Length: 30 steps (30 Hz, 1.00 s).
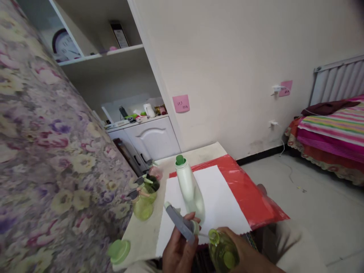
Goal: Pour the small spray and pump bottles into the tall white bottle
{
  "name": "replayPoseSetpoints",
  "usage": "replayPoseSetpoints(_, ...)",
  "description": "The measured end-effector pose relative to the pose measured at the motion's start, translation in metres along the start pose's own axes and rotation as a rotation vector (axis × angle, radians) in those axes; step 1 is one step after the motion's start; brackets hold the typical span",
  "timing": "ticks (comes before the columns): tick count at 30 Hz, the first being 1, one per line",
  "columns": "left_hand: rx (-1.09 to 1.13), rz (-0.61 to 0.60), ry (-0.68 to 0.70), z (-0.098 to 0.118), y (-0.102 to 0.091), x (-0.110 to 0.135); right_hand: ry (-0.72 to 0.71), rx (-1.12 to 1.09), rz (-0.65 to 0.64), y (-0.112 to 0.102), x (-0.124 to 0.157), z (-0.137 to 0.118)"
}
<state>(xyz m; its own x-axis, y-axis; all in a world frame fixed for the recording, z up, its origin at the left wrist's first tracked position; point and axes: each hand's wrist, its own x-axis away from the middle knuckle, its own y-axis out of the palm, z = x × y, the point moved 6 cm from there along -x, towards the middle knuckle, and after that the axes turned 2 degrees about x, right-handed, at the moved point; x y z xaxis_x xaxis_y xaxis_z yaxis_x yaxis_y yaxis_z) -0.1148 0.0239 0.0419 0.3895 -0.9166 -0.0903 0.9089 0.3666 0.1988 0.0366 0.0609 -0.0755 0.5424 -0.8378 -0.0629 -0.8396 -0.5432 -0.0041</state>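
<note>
My left hand [178, 248] is closed round a grey spray-trigger head [179, 223] with a thin tube running toward the open neck of a small yellow-green bottle [223, 252]. My right hand [244, 254] grips that bottle from the right, low in the view. Just behind the hands a tall white bottle with a green cap [190, 187] stands on a white sheet [218, 197] that lies over red plastic [250, 193] on a small table [148, 231].
Two green spray bottles [145, 201] and a pink one [156, 172] stand at the table's left edge; a green cap [118, 251] lies near the front corner. Flowered fabric [42, 151] fills the left. A white cabinet [150, 138], wall and striped bed [330, 132] lie beyond.
</note>
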Motion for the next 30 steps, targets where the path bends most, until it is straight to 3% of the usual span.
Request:
replayPoseSetpoints(4, -0.037, 0.013, 0.036, 0.005, -0.004, 0.002, -0.002, -0.065, -0.031, 0.002, 0.003, -0.002)
replayPoseSetpoints(12, -0.071, 0.06, 0.106, 0.006, -0.006, 0.005, 0.033, 0.057, 0.009, 0.001, 0.003, -0.005)
replayPoseSetpoints(24, 0.081, 0.096, -0.014, -0.016, -0.007, 0.0, 0.088, 0.123, 0.04, -0.001, 0.004, 0.004)
replayPoseSetpoints(30, 0.125, 0.038, -0.041, -0.023, -0.007, -0.007, 0.107, 0.103, 0.002, 0.001, 0.003, 0.008)
